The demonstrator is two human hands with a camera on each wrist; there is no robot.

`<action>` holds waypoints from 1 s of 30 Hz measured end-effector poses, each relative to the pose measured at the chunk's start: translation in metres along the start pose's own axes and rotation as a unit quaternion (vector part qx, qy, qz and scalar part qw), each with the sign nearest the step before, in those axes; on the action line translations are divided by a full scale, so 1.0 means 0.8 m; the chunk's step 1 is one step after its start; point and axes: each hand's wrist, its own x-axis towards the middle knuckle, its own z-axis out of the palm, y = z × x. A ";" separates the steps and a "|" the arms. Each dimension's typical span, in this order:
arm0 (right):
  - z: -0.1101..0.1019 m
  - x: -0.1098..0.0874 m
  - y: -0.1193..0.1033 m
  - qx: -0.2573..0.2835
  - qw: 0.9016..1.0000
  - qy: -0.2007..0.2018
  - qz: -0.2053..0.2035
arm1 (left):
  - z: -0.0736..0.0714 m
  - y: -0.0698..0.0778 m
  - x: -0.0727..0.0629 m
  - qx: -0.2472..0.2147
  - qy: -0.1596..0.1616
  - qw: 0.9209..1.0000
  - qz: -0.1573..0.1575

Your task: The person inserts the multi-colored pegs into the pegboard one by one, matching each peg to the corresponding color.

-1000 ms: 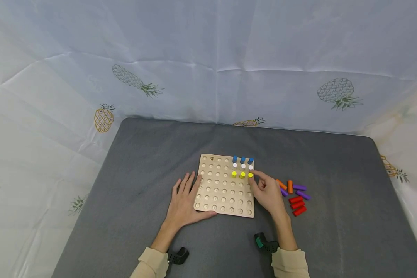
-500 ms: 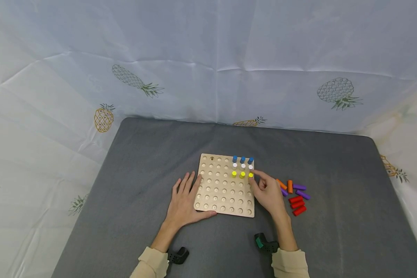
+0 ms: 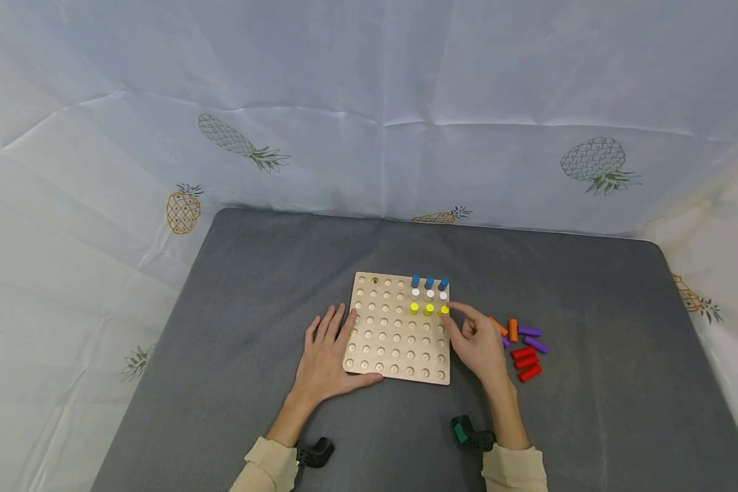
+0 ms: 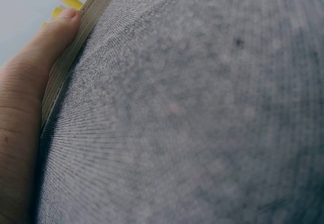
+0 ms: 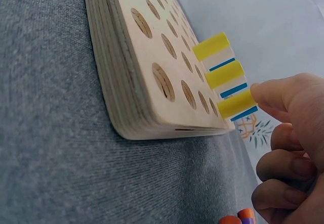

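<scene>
A square wooden pegboard [image 3: 383,328] lies on the table, its right far corner holding three rows of upright pegs. Nearest is the yellow row, with a white peg [image 3: 430,295] row behind and a blue peg [image 3: 429,283] row farthest. My right hand [image 3: 476,342] has thumb and index finger at the top of the rightmost yellow peg [image 5: 237,105], pinching it; the other fingers curl into the palm. My left hand [image 3: 322,362] lies flat with spread fingers along the board's left edge, thumb [image 4: 63,32] at its near edge.
Right of the board lie loose pegs: red ones [image 3: 525,360], purple ones [image 3: 535,344] and orange ones [image 3: 513,331], beside the right hand. A grey cloth covers the table [image 3: 621,383]. A white pineapple-print curtain [image 3: 467,89] hangs behind.
My right hand has shifted very slightly to the right at the rightmost yellow peg, which leans a little more that way. The left hand and board keep still.
</scene>
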 end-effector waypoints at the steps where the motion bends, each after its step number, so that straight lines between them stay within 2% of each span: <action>1: -0.001 -0.001 0.000 0.000 1.000 0.005 0.000 | 0.000 0.000 0.000 0.000 0.000 1.000 0.000; 10: -0.009 -0.020 0.008 -0.017 0.998 0.063 -0.015 | 0.000 0.000 0.000 0.008 0.003 1.000 0.001; 20: -0.023 -0.042 0.017 -0.021 0.997 0.071 0.026 | 0.000 0.000 0.000 0.012 0.002 1.000 0.001; 30: -0.027 -0.061 0.028 -0.018 0.995 0.085 0.052 | 0.002 0.000 0.000 0.003 0.006 1.000 0.004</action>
